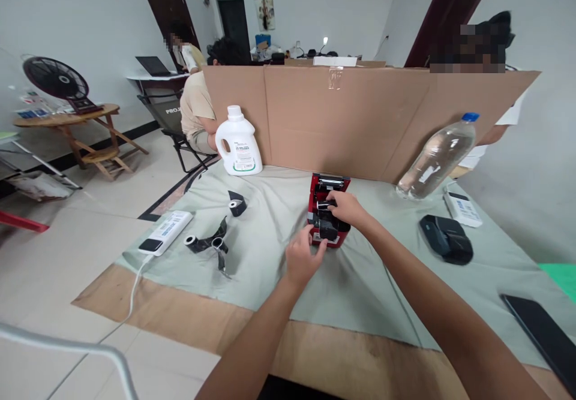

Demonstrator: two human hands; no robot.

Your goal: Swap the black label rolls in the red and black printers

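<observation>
Adjustment, apparently, inside red boxy plastic machine point(342, 235): right hand point(348, 208) at black roll point(323, 205), grip unclear; left hand point(303, 252) spread in front; next needing steadiness.

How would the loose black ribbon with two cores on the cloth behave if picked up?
The black ribbon would probably flop and trail, since it lies curled and bent. Its cores look round, so they may roll if nudged. It is likely light for its size, as the strip looks thin.
</observation>
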